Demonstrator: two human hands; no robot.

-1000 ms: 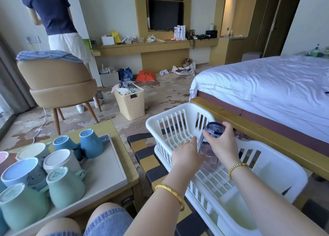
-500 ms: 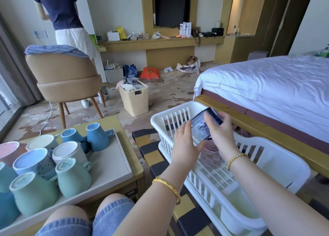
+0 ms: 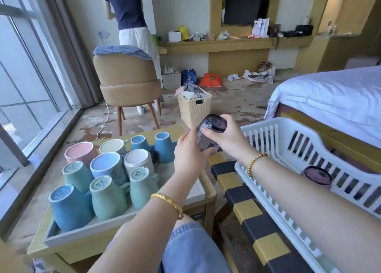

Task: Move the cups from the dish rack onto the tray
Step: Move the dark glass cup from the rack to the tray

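A white bed (image 3: pixel 329 95) filled the right of the room and a tan chair (image 3: pixel 127 81) stood near the window, while a low wooden worktop (image 3: pixel 208 190) carried a pale tray (image 3: pixel 193 190) crowded with upturned mugs (image 3: pixel 107 182) in blue, green, pink and cream. Beside it, on a yellow-and-black striped bench (image 3: pixel 247 208), sat the white rack (image 3: pixel 288 140), where one purple cup (image 3: pixel 318 175) remained upside down by the near wall. Between rack and tray, above the gap, both hands held a smoky glass (image 3: pixel 210 136) tilted on its side: the right hand (image 3: pixel 228 138) curled over its upper end, the left hand (image 3: pixel 187 157) cradling its lower end with fingers wrapped round. The step in hand looked like the carry to the tray. Done well, it would mean turning the glass base-up before lowering it, and keeping two hands on what is likely a slick wall. Open room lay only along the tray's right side, nearest the hands; the left and back were packed. The nearest mugs and the tray's raised rim were the edges to clear, so a straight descent into that bare strip seemed safest.
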